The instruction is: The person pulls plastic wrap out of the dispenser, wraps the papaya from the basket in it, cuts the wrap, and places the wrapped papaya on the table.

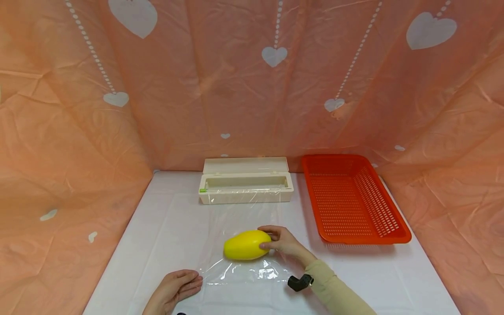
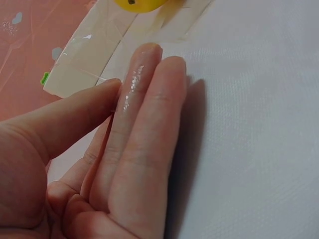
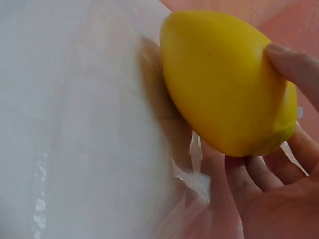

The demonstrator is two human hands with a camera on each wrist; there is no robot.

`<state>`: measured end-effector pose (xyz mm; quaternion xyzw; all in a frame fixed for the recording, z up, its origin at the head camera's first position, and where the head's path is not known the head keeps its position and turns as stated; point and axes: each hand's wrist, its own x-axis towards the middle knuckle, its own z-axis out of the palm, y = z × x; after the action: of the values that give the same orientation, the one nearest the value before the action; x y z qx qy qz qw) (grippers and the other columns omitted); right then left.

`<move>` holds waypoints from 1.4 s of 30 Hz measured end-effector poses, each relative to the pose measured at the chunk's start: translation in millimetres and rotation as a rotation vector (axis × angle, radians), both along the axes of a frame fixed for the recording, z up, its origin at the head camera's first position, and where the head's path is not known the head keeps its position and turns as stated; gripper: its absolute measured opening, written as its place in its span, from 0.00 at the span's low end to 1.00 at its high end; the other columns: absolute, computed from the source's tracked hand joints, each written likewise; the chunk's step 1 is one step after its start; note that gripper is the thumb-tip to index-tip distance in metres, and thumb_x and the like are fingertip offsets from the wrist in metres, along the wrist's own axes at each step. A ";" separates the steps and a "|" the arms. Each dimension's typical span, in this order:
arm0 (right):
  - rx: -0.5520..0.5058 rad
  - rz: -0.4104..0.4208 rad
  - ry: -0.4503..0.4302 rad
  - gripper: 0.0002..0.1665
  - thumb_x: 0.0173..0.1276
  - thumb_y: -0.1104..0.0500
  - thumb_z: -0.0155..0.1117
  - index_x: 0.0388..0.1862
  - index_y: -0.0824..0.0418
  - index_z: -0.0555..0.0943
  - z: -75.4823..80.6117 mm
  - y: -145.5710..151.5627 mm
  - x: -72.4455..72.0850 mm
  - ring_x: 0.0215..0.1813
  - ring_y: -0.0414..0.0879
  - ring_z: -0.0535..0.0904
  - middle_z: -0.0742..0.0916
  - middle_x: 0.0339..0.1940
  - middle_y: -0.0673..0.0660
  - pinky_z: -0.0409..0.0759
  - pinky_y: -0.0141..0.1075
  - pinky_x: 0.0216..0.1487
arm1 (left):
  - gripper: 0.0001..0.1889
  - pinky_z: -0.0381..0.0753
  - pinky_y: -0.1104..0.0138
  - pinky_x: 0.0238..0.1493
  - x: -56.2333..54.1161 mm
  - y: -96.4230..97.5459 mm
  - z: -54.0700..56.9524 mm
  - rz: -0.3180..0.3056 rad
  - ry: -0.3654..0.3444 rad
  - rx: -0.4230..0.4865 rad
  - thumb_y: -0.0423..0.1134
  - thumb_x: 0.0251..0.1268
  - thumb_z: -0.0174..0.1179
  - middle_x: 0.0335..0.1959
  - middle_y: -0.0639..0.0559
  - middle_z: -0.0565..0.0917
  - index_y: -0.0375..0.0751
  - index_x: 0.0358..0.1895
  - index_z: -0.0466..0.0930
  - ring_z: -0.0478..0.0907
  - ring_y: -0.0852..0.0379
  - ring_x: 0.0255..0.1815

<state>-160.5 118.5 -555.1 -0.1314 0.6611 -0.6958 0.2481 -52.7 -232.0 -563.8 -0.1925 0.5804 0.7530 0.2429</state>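
A smooth yellow papaya (image 1: 244, 246) lies over a sheet of clear plastic wrap (image 1: 267, 273) spread on the white table. My right hand (image 1: 283, 241) grips the papaya's right end, thumb on the near side and fingers on the far side. In the right wrist view, the papaya (image 3: 224, 84) casts a shadow beside it. My left hand (image 1: 179, 288) is at the wrap's near left corner. The left wrist view shows its thumb tip pinched against the long, nearly straight fingers (image 2: 149, 129), with shiny film across them. The wrap runs back to a cream dispenser box (image 1: 246, 197).
The dispenser's lid (image 1: 246, 165) stands raised at the back, and a green slider (image 1: 202, 190) sits at its left end. An orange-red perforated basket (image 1: 393, 236) is at the back right. Behind everything hangs an orange curtain (image 1: 236, 109) with white hearts.
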 end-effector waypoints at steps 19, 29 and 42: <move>0.040 -0.007 0.078 0.35 0.60 0.67 0.70 0.64 0.71 0.68 -4.8 -1.8 3.6 0.62 0.57 0.73 0.75 0.62 0.66 0.70 0.39 0.63 | 0.18 0.81 0.56 0.48 -1.1 -0.7 -1.9 -0.003 -0.004 -0.022 0.32 0.67 0.59 0.37 0.41 0.85 0.18 0.51 0.70 0.84 0.48 0.41; 0.042 0.008 0.111 0.37 0.59 0.67 0.70 0.65 0.73 0.66 -3.4 -2.2 5.1 0.62 0.58 0.72 0.75 0.62 0.66 0.70 0.39 0.64 | 0.19 0.81 0.56 0.48 -0.7 0.0 -1.0 0.003 -0.014 -0.028 0.32 0.66 0.59 0.37 0.41 0.85 0.19 0.51 0.70 0.84 0.48 0.42; 0.059 0.039 0.113 0.37 0.60 0.66 0.70 0.66 0.70 0.66 -1.5 0.6 6.4 0.65 0.58 0.69 0.73 0.65 0.66 0.66 0.42 0.67 | 0.17 0.80 0.56 0.49 -0.1 1.0 -0.5 -0.002 0.000 -0.002 0.32 0.67 0.59 0.37 0.41 0.85 0.19 0.50 0.71 0.84 0.48 0.41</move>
<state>-154.1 119.1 -556.5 -0.1762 0.6915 -0.6625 0.2278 -52.8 -231.0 -564.3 -0.1922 0.5814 0.7522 0.2434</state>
